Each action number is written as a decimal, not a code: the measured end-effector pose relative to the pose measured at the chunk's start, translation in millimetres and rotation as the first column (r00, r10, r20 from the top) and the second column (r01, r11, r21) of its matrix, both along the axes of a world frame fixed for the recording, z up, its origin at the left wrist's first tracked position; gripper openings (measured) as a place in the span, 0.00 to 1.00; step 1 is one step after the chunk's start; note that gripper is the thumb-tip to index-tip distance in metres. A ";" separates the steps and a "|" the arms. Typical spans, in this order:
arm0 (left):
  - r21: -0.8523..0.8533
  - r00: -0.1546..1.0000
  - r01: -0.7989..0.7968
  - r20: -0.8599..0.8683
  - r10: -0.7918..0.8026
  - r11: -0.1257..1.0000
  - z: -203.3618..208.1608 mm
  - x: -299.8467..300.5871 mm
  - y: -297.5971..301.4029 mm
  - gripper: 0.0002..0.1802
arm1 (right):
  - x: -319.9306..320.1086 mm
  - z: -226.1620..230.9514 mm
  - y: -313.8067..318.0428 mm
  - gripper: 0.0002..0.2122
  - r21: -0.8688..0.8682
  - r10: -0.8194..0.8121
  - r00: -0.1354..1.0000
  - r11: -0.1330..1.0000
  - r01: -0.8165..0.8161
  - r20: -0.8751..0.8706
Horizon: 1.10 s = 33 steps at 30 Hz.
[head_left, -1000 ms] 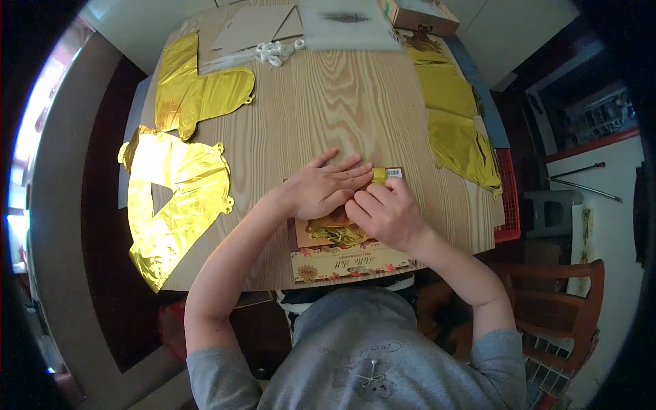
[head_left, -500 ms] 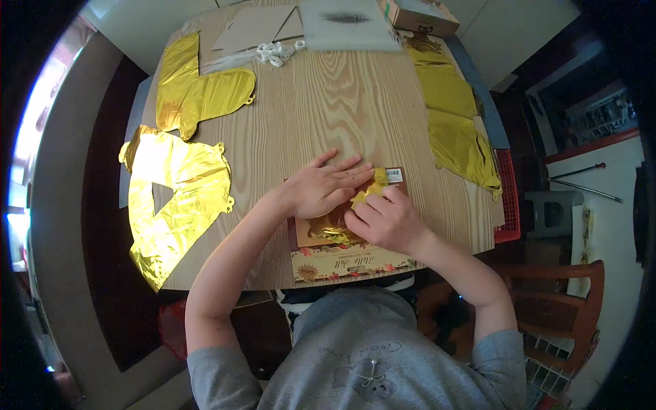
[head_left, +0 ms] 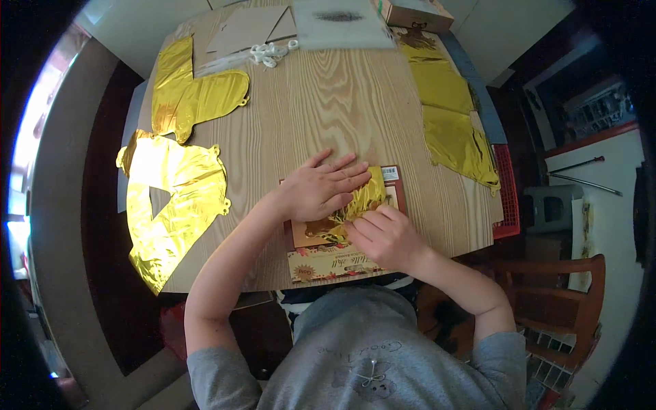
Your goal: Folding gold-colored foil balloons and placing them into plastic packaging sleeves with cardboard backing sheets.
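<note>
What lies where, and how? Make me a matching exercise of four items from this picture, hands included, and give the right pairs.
Column one
1. Left hand
2. Right hand
3. White coiled bundle
4. Cardboard box

Column two
A. Fingers curled in on the crinkled gold foil
B. At the far right corner of the table
C. Flat, palm down, fingers extended
D. Beside the grey cards

Pairs: 1-C; 2-A; 3-D; 4-B
</note>
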<state>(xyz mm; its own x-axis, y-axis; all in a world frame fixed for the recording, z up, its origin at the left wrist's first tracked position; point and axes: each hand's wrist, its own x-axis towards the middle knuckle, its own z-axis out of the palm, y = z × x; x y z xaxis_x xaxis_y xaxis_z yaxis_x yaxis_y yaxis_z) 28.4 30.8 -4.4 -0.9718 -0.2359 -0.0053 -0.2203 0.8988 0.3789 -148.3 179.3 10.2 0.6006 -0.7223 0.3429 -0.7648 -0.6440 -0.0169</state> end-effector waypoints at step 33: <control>-0.187 0.993 0.111 -0.017 -0.116 0.976 12.7 3.1 34.8 0.24 | 16.6 -2.3 49.5 0.37 0.124 -0.208 0.977 0.969 0.212 -0.043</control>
